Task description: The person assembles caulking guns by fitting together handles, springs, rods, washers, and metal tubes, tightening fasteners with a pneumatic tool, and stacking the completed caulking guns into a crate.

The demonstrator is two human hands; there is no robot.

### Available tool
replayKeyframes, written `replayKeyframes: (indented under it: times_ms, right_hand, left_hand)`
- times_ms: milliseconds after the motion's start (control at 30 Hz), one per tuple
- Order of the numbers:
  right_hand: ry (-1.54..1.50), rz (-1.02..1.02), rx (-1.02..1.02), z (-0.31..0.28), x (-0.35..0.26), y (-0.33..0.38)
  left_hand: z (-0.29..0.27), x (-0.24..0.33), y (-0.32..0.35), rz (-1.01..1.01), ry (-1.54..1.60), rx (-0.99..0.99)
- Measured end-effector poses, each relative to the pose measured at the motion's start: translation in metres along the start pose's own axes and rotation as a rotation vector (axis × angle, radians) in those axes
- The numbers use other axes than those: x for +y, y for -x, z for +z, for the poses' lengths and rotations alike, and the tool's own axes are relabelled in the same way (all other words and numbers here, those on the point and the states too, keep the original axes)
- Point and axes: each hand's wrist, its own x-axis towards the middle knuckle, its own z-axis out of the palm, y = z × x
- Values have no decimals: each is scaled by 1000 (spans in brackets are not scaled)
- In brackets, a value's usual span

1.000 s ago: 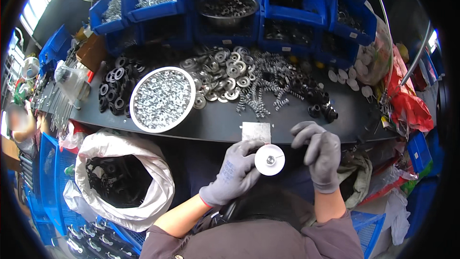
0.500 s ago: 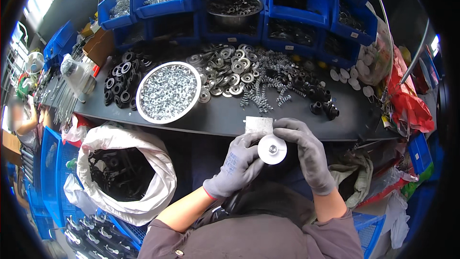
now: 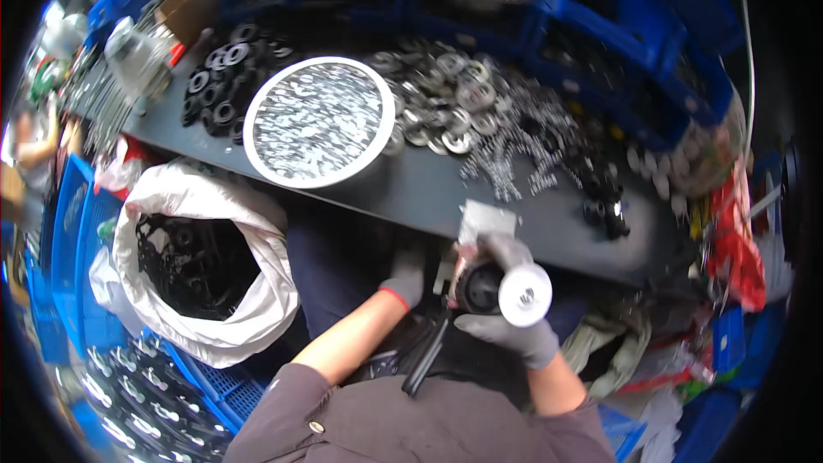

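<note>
My right hand (image 3: 519, 339), in a grey glove, curls round a part with a white disc (image 3: 525, 295) that has a small metal centre. Close against the disc is a dark round piece (image 3: 480, 287), at a fixture by the bench edge. My left hand (image 3: 406, 279), gloved too, is lower and to the left, reaching below the bench edge; its fingers are hidden. A pale flat plate (image 3: 487, 221) stands at the bench edge just beyond my right hand. Between my forearms a black bar (image 3: 426, 360) slants up toward the fixture. Motion blurs the picture.
On the bench sit a white-rimmed bowl (image 3: 249, 133) of small metal parts, black rings (image 3: 225, 111), metal discs (image 3: 459, 120) and springs (image 3: 506, 167). Blue bins (image 3: 591, 34) line the back. A white sack (image 3: 137, 291) of black parts stands at left.
My left hand has left the white disc and dropped to the left below the bench edge. My right hand has moved down and right with the disc. The view has shifted and tilted.
</note>
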Motion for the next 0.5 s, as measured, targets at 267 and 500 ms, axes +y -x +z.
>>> replayKeyframes:
  times_ms: [267, 500]
  right_hand:
    - [-64, 120, 35, 13, -16, 2]
    - [-398, 201, 120, 31, -3, 8]
  left_hand:
    - [224, -30, -56, 26, 142, 217]
    - [276, -42, -83, 162, 253, 282]
